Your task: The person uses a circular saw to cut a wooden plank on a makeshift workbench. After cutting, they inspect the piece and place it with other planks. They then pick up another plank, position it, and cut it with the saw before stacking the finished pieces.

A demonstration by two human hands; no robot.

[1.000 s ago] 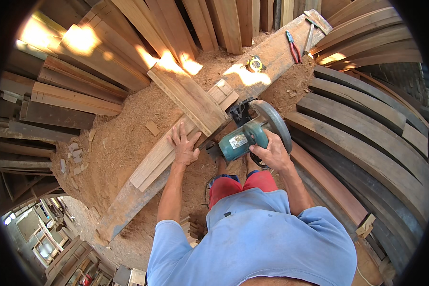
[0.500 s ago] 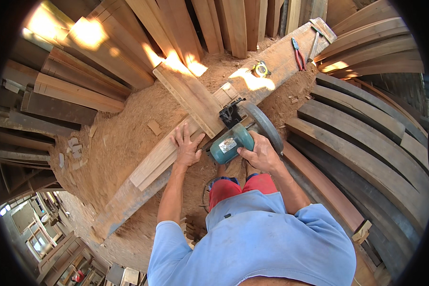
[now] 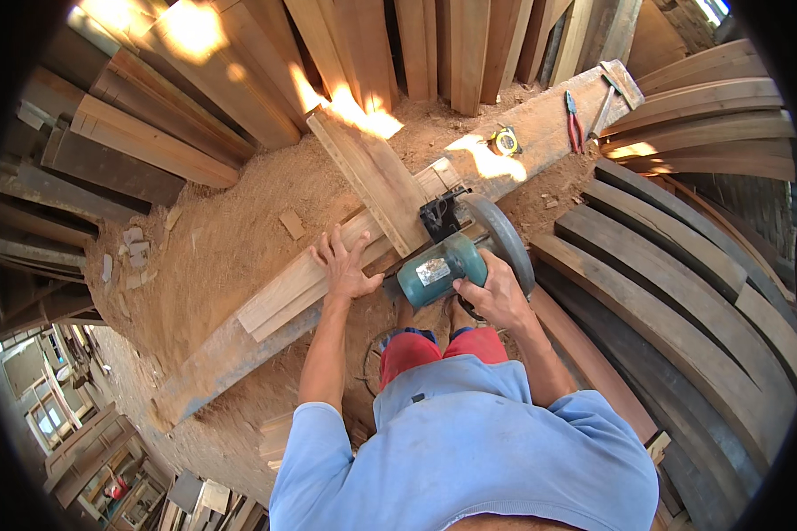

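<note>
My left hand (image 3: 344,265) rests with spread fingers on pale narrow boards (image 3: 288,305), which lie along a worn plank bench (image 3: 199,389). My right hand (image 3: 496,283) grips a teal circular saw (image 3: 434,274) by its handle; its round guard faces right. The saw's dark base is against the right edge of a wider wooden board (image 3: 363,177) that lies crosswise on the narrow boards, near their upper end. Farther along the bench lie a yellow tape measure (image 3: 505,140), red-handled pliers (image 3: 574,124) and a hammer (image 3: 604,111). The blade is hidden.
Many upright boards (image 3: 168,133) line the back and left. Stacked long planks (image 3: 655,283) run along the right, beside me. Sawdust (image 3: 204,265) and small offcuts (image 3: 135,248) cover the ground. Framed wooden pieces (image 3: 71,442) stand at the lower left.
The view has shifted, so the bench sits lower at its far end. Between the two earlier frames the saw moved left onto the crosswise board's edge; it stays there now, held by my right hand.
</note>
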